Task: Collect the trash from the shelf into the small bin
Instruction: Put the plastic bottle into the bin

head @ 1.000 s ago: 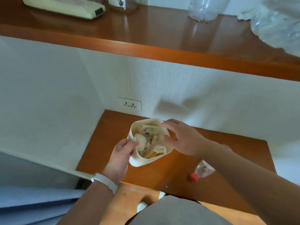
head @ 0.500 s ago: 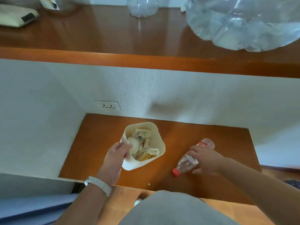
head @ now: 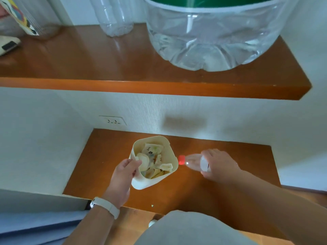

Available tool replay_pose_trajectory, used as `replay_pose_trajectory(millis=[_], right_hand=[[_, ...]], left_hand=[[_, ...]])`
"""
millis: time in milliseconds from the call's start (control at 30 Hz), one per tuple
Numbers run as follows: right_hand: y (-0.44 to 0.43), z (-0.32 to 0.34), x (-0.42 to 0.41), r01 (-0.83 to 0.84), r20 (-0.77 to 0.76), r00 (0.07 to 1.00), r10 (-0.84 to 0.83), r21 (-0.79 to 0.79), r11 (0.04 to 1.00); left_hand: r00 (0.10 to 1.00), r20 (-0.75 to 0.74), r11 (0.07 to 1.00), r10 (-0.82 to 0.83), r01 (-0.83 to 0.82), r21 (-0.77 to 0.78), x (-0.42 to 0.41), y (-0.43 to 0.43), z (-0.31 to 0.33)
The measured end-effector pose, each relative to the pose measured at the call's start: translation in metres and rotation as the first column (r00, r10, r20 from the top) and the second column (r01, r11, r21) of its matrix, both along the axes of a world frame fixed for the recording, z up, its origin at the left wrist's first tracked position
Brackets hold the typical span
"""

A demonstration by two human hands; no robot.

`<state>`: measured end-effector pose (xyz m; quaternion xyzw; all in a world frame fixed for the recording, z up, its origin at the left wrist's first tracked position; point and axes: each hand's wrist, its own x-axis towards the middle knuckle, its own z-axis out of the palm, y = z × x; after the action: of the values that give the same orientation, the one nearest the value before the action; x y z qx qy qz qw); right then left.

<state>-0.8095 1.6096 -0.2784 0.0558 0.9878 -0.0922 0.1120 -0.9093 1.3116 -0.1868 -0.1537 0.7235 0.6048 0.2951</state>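
A small cream bin [head: 172, 154] stands on the lower wooden shelf [head: 109, 156], filled with crumpled wrappers and paper trash [head: 154, 161]. My left hand [head: 122, 175], with a white wristband, grips the bin's near left rim. My right hand [head: 219, 164] holds a small clear plastic bottle [head: 193, 161] lying sideways just right of the bin. Its red cap [head: 181, 160] points at the bin's right rim, almost touching it.
An upper wooden shelf [head: 123, 68] overhangs, carrying a large clear water jug [head: 208, 38], an empty clear bottle [head: 115, 16], a jar [head: 33, 18] and a cream device [head: 7, 45]. A wall socket [head: 113, 120] sits behind the bin. White walls close both sides.
My right hand left the bin, took hold of the bottle lying on the shelf and has brought it cap-first to the bin's right rim. The left hand has kept its hold on the bin.
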Motion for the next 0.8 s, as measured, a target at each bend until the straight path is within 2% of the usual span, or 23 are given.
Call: replay_pose_trajectory(millis=[100, 167, 233, 267, 367, 433, 533, 667, 800], right_hand=[[0.008, 0.033, -0.001, 0.17, -0.234, 0.944, -0.234, -0.264, 0.95], [0.003, 0.06, 0.002, 0.165, -0.313, 0.882, -0.352, -0.494, 0.854], [-0.009, 0.086, 0.004, 0.106, -0.338, 0.844, -0.416, -0.655, 0.748], [-0.016, 0.098, 0.004, 0.059, -0.363, 0.836, -0.412, -0.687, 0.724], [-0.036, 0.118, 0.001, -0.081, -0.46, 0.826, -0.325, -0.668, 0.74], [-0.045, 0.12, -0.006, -0.13, -0.459, 0.837, -0.298, -0.696, 0.706], [-0.058, 0.114, -0.02, -0.11, -0.345, 0.902, -0.258, -0.763, 0.637], [-0.067, 0.095, -0.034, -0.021, -0.23, 0.933, -0.278, -0.804, 0.594], [-0.07, 0.085, -0.046, 0.017, -0.172, 0.952, -0.255, -0.797, 0.604]], left_hand=[[1.0, -0.012, 1.0, 0.004, -0.004, 0.005, 0.003, 0.004, 0.002], [1.0, -0.017, 1.0, -0.003, 0.002, -0.003, 0.004, 0.005, 0.0], [1.0, -0.021, 1.0, -0.008, 0.008, -0.009, 0.005, 0.006, -0.002], [1.0, -0.021, 1.0, -0.011, 0.011, -0.01, 0.005, 0.007, -0.003], [1.0, -0.02, 1.0, -0.012, 0.011, -0.007, 0.007, 0.011, -0.005], [1.0, -0.021, 1.0, -0.009, 0.009, 0.007, 0.008, 0.014, -0.004], [0.999, -0.034, 1.0, -0.013, 0.014, 0.021, 0.008, 0.017, -0.002], [0.999, -0.045, 0.998, -0.004, 0.007, 0.055, 0.006, 0.017, 0.003], [0.999, -0.046, 0.997, -0.002, 0.006, 0.083, 0.003, 0.012, 0.007]])
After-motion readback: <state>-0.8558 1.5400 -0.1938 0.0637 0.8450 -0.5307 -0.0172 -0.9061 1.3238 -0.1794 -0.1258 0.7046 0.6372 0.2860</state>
